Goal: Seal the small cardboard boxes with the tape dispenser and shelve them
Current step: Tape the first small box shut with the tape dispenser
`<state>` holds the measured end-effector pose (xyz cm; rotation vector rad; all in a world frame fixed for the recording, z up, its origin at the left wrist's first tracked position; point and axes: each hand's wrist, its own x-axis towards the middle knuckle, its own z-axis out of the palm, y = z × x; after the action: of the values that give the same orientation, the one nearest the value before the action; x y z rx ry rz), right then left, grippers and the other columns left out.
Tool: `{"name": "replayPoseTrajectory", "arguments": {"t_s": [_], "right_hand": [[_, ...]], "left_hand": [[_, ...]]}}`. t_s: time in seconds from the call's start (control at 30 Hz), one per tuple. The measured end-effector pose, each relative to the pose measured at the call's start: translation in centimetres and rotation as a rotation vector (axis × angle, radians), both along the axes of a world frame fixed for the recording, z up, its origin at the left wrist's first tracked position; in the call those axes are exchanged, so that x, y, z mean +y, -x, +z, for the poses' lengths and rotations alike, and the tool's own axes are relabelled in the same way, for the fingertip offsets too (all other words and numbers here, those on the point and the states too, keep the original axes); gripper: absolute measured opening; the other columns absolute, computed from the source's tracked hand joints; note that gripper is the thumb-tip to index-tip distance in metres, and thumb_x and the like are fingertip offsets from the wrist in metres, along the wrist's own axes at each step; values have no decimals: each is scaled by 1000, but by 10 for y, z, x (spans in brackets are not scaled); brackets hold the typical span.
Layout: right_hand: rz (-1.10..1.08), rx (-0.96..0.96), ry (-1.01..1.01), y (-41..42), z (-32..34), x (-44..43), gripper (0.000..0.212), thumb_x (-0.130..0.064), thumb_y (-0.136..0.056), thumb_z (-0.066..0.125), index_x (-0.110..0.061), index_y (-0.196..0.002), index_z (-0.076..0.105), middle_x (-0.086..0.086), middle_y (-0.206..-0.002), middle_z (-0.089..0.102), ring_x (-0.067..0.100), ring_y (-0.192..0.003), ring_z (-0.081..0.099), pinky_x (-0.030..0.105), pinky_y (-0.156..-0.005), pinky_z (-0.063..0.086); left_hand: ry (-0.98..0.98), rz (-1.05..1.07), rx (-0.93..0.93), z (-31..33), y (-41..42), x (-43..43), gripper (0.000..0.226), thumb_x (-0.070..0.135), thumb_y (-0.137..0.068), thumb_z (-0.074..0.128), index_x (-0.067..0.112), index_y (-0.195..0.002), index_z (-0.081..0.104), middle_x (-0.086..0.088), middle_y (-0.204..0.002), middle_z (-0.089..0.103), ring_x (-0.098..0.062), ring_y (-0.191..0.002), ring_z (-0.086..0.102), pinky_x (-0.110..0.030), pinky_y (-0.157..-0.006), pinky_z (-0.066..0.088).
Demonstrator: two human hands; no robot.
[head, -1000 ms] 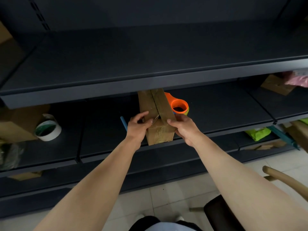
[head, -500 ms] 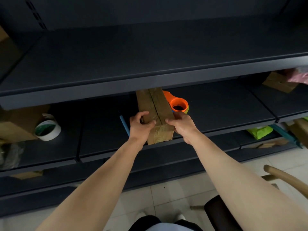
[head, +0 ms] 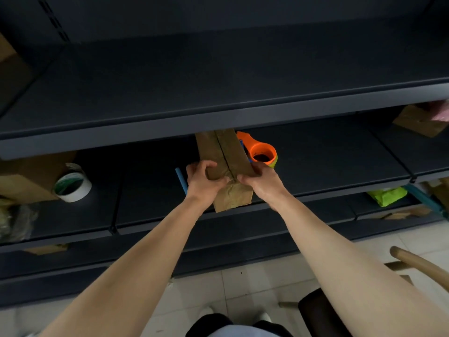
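My left hand (head: 202, 183) and right hand (head: 261, 182) curl their fingers over the near end of the cardboard box (head: 224, 152), gripping it on either side of the top seam. The box lies lengthwise on the dark middle shelf (head: 328, 171), its near end at the front edge and its far end hidden under the shelf above. The orange tape dispenser (head: 262, 153) sits just beside it on the right. A white tape roll (head: 73, 187) stands well to the left.

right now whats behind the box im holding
An orange tape dispenser sits just behind and right of the cardboard box. The box covers its left side, and the upper shelf hides whatever lies farther back.
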<state>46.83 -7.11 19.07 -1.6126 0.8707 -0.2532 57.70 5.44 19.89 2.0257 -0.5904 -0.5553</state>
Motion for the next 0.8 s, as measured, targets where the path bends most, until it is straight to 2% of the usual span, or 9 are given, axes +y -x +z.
{"name": "replayPoseTrajectory", "arguments": {"t_s": [0.13, 0.27, 0.4, 0.47, 0.5, 0.57, 0.6, 0.67, 0.8], "right_hand": [[-131, -51, -250, 5, -3, -19, 27, -29, -87, 68, -21, -112, 63, 5, -109, 68, 20, -99, 65, 36, -88, 52], [-301, 139, 95, -7, -11, -41, 8, -23, -90, 58, -23, -97, 62, 13, -102, 67, 12, -65, 56, 25, -52, 42], [-63, 261, 318, -27, -23, -56, 24, -18, -96, 54, -27, -119, 53, 2, -107, 62, 6, -67, 52, 20, -51, 38], [60, 368, 318, -36, -30, -61, 41, -20, -97, 52, -19, -137, 44, 5, -120, 58, 16, -84, 59, 24, -64, 46], [88, 413, 297, -39, -32, -62, 44, -23, -97, 50, -16, -140, 42, 8, -128, 56, 23, -100, 59, 31, -80, 49], [149, 544, 401, -43, -36, -66, 47, -32, -96, 50, -15, -139, 43, 12, -132, 54, 32, -124, 48, 46, -111, 32], [192, 640, 504, -44, -38, -68, 49, -37, -95, 51, -15, -139, 44, 11, -130, 55, 33, -129, 43, 49, -117, 18], [233, 783, 622, -43, -40, -71, 50, -46, -94, 50, -12, -131, 50, 10, -118, 62, 31, -128, 45, 51, -118, 1], [127, 830, 557, -32, -47, -78, 24, -31, -96, 53, -10, -106, 58, 3, -80, 58, 27, -114, 58, 55, -118, -2]], "left_hand": [[-65, -132, -207, -1, -5, 0, 43, 33, -83, 68, 24, -123, 53, 6, -145, 29, -14, -139, 18, -35, -114, 22], [-98, -224, -246, -3, -2, 3, 54, 36, -91, 57, 21, -140, 41, 9, -153, 25, -6, -143, 7, -26, -111, 12], [-179, -328, -332, 2, -3, 10, 55, 40, -94, 48, 35, -145, 27, 7, -156, 17, -8, -144, 1, -32, -116, 6], [-223, -397, -432, 3, -1, 12, 49, 36, -98, 41, 46, -142, 21, 2, -158, 13, -12, -145, -3, -32, -116, -4], [-253, -418, -492, 2, 0, 12, 46, 34, -99, 38, 47, -140, 22, 0, -158, 12, -15, -145, -5, -31, -115, -8], [-305, -423, -578, 2, 1, 11, 40, 32, -101, 35, 45, -138, 30, -3, -158, 11, -18, -145, -5, -30, -114, -11], [-313, -418, -595, 2, 1, 11, 39, 32, -100, 35, 43, -138, 34, -3, -158, 12, -19, -145, -5, -31, -115, -11], [-316, -419, -605, 1, 1, 10, 38, 32, -100, 35, 41, -137, 38, -3, -158, 13, -19, -146, -4, -32, -116, -9], [-320, -412, -590, 0, 3, 10, 38, 33, -100, 35, 39, -137, 41, -1, -157, 14, -18, -145, -4, -33, -116, -10]]}}
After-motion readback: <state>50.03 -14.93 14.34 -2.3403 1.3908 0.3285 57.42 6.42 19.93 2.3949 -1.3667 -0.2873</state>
